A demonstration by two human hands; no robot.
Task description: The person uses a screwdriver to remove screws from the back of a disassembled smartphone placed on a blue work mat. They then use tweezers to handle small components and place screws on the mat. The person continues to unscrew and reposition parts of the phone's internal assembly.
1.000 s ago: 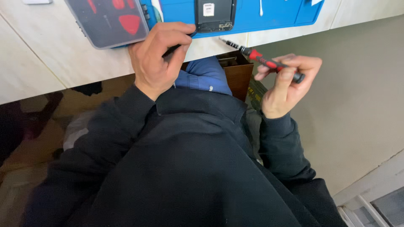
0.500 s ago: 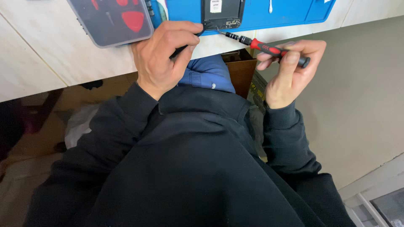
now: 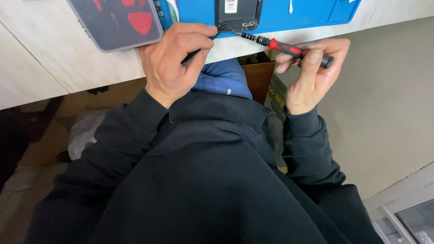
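Surface (image 3: 54, 68), pale and tiled, across top of view from 9 to 3 o'clock. Blue work mat (image 3: 307, 11) at 12 to 1 o'clock on it, carrying opened black phone (image 3: 238, 13) at 12 o'clock. Grey parts case (image 3: 117, 22) with red picks inside at 11 o'clock, just beside mat.

Left hand (image 3: 174, 61) at 11 o'clock of body, fingers closed narrowly on thin black tool (image 3: 199, 49), tip touching phone's lower edge. Right hand (image 3: 312, 72) at 1 o'clock, fingers pinched on rear of red-and-black precision screwdriver (image 3: 282, 45), tip reaching phone's bottom corner.

Phone judged light, stiff, fragile with internals exposed; best steadied at outer frame edges, never on board. Screwdriver judged light, rigid, thin, apt to roll; held at knurled rear cap and red grip for spin control. Black tool likely springy, fine-tipped.

Versus earlier frames: screwdriver tip brought from clear of mat onto phone corner; shaft flatter now, nearer 9–3 line; right hand raised toward surface edge; left hand unchanged on tool.
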